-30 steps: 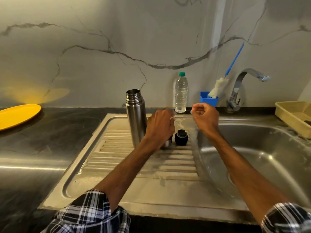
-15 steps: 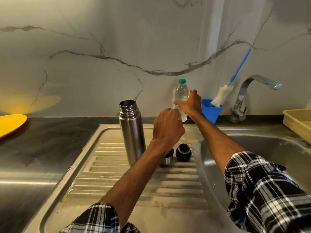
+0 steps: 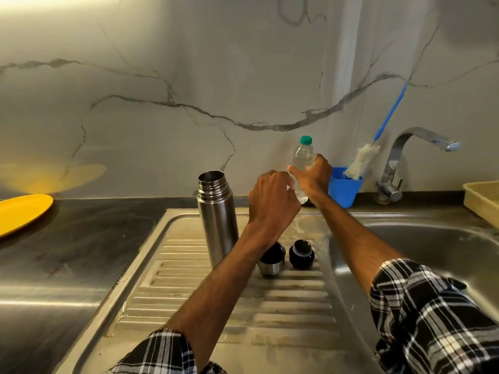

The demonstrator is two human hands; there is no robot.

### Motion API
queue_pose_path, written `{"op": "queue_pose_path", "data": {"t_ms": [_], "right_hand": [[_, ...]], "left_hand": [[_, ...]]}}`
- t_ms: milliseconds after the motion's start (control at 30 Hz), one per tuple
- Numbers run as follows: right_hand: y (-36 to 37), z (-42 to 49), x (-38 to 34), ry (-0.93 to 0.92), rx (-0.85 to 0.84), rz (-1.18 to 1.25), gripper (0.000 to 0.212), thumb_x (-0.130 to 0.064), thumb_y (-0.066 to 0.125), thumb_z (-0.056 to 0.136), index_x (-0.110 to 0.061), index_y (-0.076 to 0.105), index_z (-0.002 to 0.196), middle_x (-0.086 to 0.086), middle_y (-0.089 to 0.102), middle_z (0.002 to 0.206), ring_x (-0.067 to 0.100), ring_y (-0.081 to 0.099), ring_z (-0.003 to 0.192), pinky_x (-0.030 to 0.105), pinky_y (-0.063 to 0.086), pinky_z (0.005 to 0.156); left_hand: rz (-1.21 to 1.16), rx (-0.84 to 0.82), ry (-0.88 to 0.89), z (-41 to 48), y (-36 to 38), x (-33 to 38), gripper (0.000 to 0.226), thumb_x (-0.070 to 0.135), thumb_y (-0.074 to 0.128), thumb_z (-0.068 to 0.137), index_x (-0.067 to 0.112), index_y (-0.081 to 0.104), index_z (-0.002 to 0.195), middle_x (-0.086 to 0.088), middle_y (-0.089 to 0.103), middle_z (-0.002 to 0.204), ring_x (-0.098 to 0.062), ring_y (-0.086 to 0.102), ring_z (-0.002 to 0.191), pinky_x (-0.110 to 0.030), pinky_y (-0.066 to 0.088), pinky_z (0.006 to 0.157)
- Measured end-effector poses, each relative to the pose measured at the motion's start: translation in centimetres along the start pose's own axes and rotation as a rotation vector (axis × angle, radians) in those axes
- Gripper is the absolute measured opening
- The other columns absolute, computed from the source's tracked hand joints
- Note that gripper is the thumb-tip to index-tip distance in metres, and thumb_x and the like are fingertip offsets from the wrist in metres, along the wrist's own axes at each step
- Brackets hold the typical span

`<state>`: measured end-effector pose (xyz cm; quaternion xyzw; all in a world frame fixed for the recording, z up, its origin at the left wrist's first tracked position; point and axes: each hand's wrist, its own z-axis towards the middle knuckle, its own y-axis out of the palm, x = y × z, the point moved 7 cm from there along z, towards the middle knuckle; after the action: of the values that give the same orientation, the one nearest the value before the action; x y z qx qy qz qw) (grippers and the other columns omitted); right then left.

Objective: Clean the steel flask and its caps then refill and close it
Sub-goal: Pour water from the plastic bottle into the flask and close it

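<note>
The steel flask (image 3: 217,217) stands upright with its mouth uncovered on the ribbed drainboard (image 3: 189,292), at its far end. Just right of it, partly behind the left forearm, the steel cup cap (image 3: 271,261) sits on the ribs with its dark inside showing. The black inner cap (image 3: 301,254) stands just beside that, nearer the sink basin (image 3: 432,247).

The right hand (image 3: 314,175) reaches to the far edge and grasps a clear water bottle (image 3: 303,157) around its middle. The bottle is upright and its green cap is on. Whether its base touches the surface cannot be told.

The left hand (image 3: 272,203) hovers above the two caps, close to the lower part of the bottle, with its fingers curled inward. They face away from the camera, so it cannot be told whether they hold anything or touch the bottle.

Right of the bottle, a blue cup (image 3: 344,190) stands against the marbled wall (image 3: 189,76). A bottle brush (image 3: 361,163) with a blue handle leans out of it. Further right, the steel tap (image 3: 421,139) arches over the basin. A beige tray (image 3: 483,198) lies at the far right edge. On the dark desk (image 3: 67,252) at the far left rests a yellow plate (image 3: 21,214). Both forearms come out of rolled plaid sleeves.
</note>
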<state>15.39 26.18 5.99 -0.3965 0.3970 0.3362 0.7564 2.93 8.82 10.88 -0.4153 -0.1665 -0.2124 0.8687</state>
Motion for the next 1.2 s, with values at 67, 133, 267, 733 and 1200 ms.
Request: {"op": "queue_pose_path", "data": {"t_ms": [67, 133, 267, 733, 1200], "right_hand": [[-1.8, -0.5, -0.3, -0.024, 0.037, -0.017, 0.065, -0.042, 0.084, 0.078, -0.009, 0.056, 0.126, 0.009, 0.066, 0.12, 0.023, 0.064, 0.107, 0.024, 0.046, 0.085], [-4.1, -1.0, -1.0, -0.062, 0.076, -0.025, 0.063, -0.045, 0.084, 0.077, -0.01, 0.058, 0.122, 0.009, 0.067, 0.117, 0.023, 0.065, 0.105, 0.028, 0.051, 0.091], [-9.4, -2.8, -3.2, -0.157, 0.134, 0.029, 0.058, -0.048, 0.086, 0.073, -0.011, 0.063, 0.111, 0.002, 0.069, 0.102, 0.019, 0.065, 0.09, 0.03, 0.057, 0.082], [-22.1, -17.1, -4.6, -0.227, -0.189, 0.173, 0.038, -0.033, 0.094, 0.066, -0.019, 0.077, 0.098, -0.008, 0.078, 0.085, 0.005, 0.074, 0.076, 0.026, 0.061, 0.072], [-22.1, -23.7, -4.4, -0.188, -0.336, 0.234, 0.039, -0.018, 0.095, 0.066, -0.014, 0.077, 0.1, -0.006, 0.079, 0.088, 0.011, 0.076, 0.08, 0.03, 0.062, 0.076]], "left_hand": [[-0.048, 0.005, -0.002, -0.3, -0.2, 0.5, 0.019, 0.012, 0.065, 0.089, 0.017, 0.072, 0.105, 0.0, 0.07, 0.115, -0.02, 0.063, 0.107, -0.029, 0.047, 0.086], [-0.091, 0.008, 0.002, -0.6, -0.4, 1.4, 0.019, 0.013, 0.066, 0.09, 0.017, 0.072, 0.108, 0.002, 0.069, 0.117, -0.019, 0.063, 0.108, -0.025, 0.044, 0.088], [-0.187, 0.036, 0.015, -0.6, -1.1, 3.3, 0.028, 0.025, 0.069, 0.094, 0.018, 0.066, 0.12, 0.005, 0.068, 0.121, -0.014, 0.063, 0.106, -0.022, 0.04, 0.093], [-0.557, -0.259, 0.149, -2.8, -4.3, 10.5, 0.037, 0.031, 0.053, 0.105, 0.013, 0.058, 0.136, 0.003, 0.066, 0.126, 0.001, 0.062, 0.105, -0.012, 0.049, 0.086], [-0.831, -0.509, 0.104, -8.1, -6.1, 9.7, 0.028, 0.021, 0.068, 0.097, 0.006, 0.072, 0.121, -0.005, 0.077, 0.11, -0.016, 0.073, 0.106, -0.036, 0.056, 0.099]]}}
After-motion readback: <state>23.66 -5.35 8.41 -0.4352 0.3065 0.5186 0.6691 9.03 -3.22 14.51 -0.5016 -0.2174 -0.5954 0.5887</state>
